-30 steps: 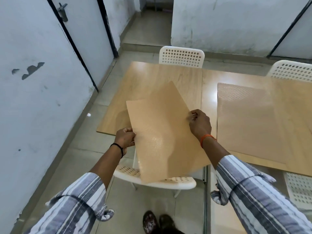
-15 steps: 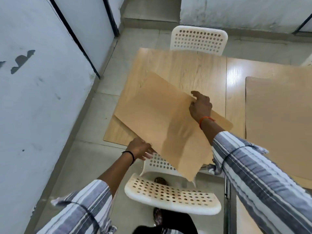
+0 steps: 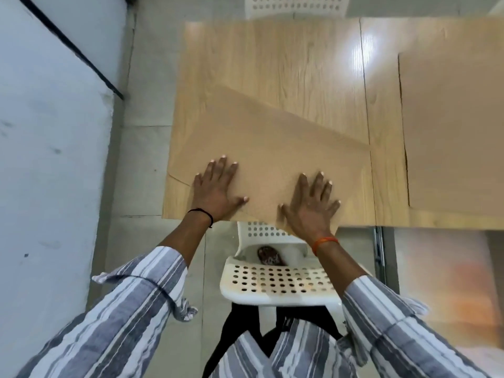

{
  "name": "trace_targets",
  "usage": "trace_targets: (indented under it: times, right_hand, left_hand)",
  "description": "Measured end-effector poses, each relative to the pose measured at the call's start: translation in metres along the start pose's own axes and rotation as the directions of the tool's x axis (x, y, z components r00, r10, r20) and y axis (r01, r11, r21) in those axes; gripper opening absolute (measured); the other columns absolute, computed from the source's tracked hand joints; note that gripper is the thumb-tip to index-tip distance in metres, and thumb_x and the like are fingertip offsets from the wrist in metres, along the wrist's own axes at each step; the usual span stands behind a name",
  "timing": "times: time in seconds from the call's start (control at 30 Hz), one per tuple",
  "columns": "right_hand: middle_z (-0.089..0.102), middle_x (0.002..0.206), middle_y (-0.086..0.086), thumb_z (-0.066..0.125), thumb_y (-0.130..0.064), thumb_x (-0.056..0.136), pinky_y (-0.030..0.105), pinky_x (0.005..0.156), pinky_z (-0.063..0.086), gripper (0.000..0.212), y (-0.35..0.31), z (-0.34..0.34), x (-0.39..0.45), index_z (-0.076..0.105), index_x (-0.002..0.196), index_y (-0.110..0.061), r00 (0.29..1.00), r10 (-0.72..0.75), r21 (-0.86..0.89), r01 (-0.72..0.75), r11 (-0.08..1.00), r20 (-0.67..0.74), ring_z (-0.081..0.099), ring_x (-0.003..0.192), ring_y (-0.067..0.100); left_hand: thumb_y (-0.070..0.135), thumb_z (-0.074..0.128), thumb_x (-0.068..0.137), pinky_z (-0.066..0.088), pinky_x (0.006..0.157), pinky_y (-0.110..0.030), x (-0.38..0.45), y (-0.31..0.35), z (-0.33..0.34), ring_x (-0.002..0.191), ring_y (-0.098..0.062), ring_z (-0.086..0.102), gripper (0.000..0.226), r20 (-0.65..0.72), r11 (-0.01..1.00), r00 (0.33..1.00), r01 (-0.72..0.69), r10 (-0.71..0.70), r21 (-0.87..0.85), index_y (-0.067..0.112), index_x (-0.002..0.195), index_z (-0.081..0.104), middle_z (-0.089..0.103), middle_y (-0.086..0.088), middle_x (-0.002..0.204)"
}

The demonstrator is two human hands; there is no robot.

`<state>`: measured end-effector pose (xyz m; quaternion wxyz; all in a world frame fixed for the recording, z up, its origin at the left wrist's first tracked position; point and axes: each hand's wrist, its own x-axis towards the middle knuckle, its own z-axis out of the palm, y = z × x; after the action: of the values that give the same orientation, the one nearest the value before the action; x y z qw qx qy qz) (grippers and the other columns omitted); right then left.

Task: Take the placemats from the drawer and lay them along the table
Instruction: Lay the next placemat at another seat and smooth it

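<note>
Two hands are pressed flat on a tan placemat (image 3: pixel 272 148) w/ fingers straight and spread: left hand (image 3: pixel 218 189) on its near-left part, right hand (image 3: pixel 311 205) on its near-right part, nothing gripped by either. The placemat is laid skewed on the wood-grain tabletop (image 3: pixel 272 58), its far edge running diagonally from far-left to right; its near corner, just under the right hand, is seen overhanging the tabletop's near edge. A 2nd placemat (image 3: pixel 452 126) is laid flat on the tabletop at the right, well apart from the first, approx. square to the edge. A black band is worn on the left wrist, an orange band (image 3: pixel 324 242) on the right; striped sleeves (image 3: pixel 131 304) are pushed up both forearms. A white perforated chair (image 3: pixel 275 282) is tucked at the near side, below the hands, w/ a shoe (image 3: pixel 268 256) seen behind its backrest. Another white chair (image 3: pixel 297 5) is partly seen at the far side. A pale wall (image 3: pixel 49 159) is at the left.
</note>
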<state>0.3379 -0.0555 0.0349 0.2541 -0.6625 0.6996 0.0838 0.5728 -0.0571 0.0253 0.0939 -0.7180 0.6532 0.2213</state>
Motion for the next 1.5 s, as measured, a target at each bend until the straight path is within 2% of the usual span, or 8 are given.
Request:
trace_targets:
  times: [0.13, 0.3, 0.47, 0.57, 0.7, 0.83, 1.03, 1.5]
  right_hand:
    - [-0.025, 0.162, 0.014, 0.051, -0.059, 0.091, 0.072, 0.112, -0.002, 0.093, 0.004, -0.004, 0.014, -0.007, 0.157, -0.029, 0.994, -0.104, -0.046, 0.105, 0.993, 0.024, -0.018, 0.149, 0.041]
    - [-0.026, 0.162, 0.005, 0.056, -0.058, 0.088, 0.069, 0.115, -0.007, 0.093, 0.006, -0.017, 0.040, -0.001, 0.157, -0.035, 0.977, -0.202, -0.056, 0.206, 0.977, 0.071, -0.020, 0.150, 0.034]
    - [-0.017, 0.165, 0.005, 0.051, -0.057, 0.092, 0.070, 0.115, -0.001, 0.088, -0.006, -0.016, 0.024, 0.001, 0.158, -0.029, 0.981, -0.190, -0.101, 0.193, 0.976, 0.034, -0.013, 0.151, 0.035]
    - [-0.022, 0.164, 0.005, 0.043, -0.064, 0.093, 0.072, 0.114, -0.001, 0.088, -0.013, 0.013, -0.009, -0.007, 0.157, -0.031, 0.975, -0.219, -0.083, 0.221, 0.972, 0.033, -0.017, 0.150, 0.036]
    - [-0.020, 0.164, 0.001, 0.037, -0.071, 0.090, 0.069, 0.113, -0.004, 0.086, 0.000, 0.034, -0.023, -0.006, 0.157, -0.036, 0.968, -0.251, -0.091, 0.247, 0.965, -0.026, -0.016, 0.151, 0.033]
    - [-0.021, 0.164, -0.003, 0.038, -0.072, 0.089, 0.069, 0.113, -0.006, 0.086, 0.005, 0.028, -0.013, -0.005, 0.156, -0.039, 0.965, -0.261, -0.099, 0.258, 0.961, -0.019, -0.018, 0.151, 0.030]
    - [-0.020, 0.164, -0.003, 0.036, -0.073, 0.090, 0.072, 0.114, -0.001, 0.084, 0.015, 0.024, -0.008, -0.003, 0.156, -0.039, 0.970, -0.241, -0.112, 0.238, 0.965, -0.021, -0.015, 0.152, 0.030]
    - [-0.024, 0.163, -0.004, 0.038, -0.072, 0.091, 0.072, 0.110, -0.004, 0.084, 0.024, 0.024, -0.016, -0.003, 0.156, -0.040, 0.972, -0.236, -0.077, 0.235, 0.969, -0.014, -0.018, 0.151, 0.029]
  left_hand:
    - [0.076, 0.034, 0.085, 0.010, 0.116, -0.059, -0.014, 0.001, 0.012, 0.150, -0.027, -0.009, 0.091, -0.040, 0.999, 0.998, 0.043, -0.043, -0.001, 0.033, 0.155, -0.006, -0.015, 0.001, 0.163]
    - [0.078, 0.029, 0.085, 0.014, 0.117, -0.057, -0.036, -0.001, 0.023, 0.150, -0.029, -0.006, 0.092, -0.080, 0.996, 0.993, 0.087, -0.087, -0.005, 0.028, 0.156, -0.004, -0.013, -0.003, 0.163]
    - [0.081, 0.029, 0.082, 0.018, 0.116, -0.052, -0.049, -0.009, 0.029, 0.151, -0.027, -0.002, 0.094, -0.102, 0.995, 0.990, 0.096, -0.097, -0.011, 0.030, 0.156, -0.002, -0.011, -0.001, 0.164]
    - [0.080, 0.026, 0.083, 0.019, 0.115, -0.051, -0.057, -0.007, 0.034, 0.150, -0.028, -0.001, 0.093, -0.131, 0.992, 0.984, 0.121, -0.123, -0.022, 0.029, 0.156, -0.001, -0.009, -0.002, 0.164]
    - [0.079, 0.027, 0.084, 0.015, 0.116, -0.055, -0.062, -0.004, 0.038, 0.150, -0.027, -0.004, 0.092, -0.121, 0.988, 0.981, 0.144, -0.149, -0.048, 0.029, 0.156, -0.002, -0.011, -0.001, 0.164]
    - [0.077, 0.029, 0.086, 0.008, 0.116, -0.060, -0.058, 0.000, 0.035, 0.150, -0.027, -0.011, 0.091, -0.079, 0.987, 0.985, 0.148, -0.153, -0.070, 0.030, 0.155, -0.007, -0.018, -0.001, 0.163]
    - [0.077, 0.030, 0.085, 0.007, 0.115, -0.060, -0.050, 0.011, 0.031, 0.150, -0.026, -0.013, 0.092, -0.043, 0.987, 0.988, 0.143, -0.146, -0.067, 0.032, 0.154, -0.010, -0.020, 0.000, 0.162]
    - [0.079, 0.030, 0.084, 0.020, 0.112, -0.058, -0.053, 0.009, 0.030, 0.150, -0.027, -0.001, 0.092, -0.083, 0.995, 0.992, 0.096, -0.095, 0.013, 0.032, 0.155, -0.004, -0.011, 0.000, 0.164]
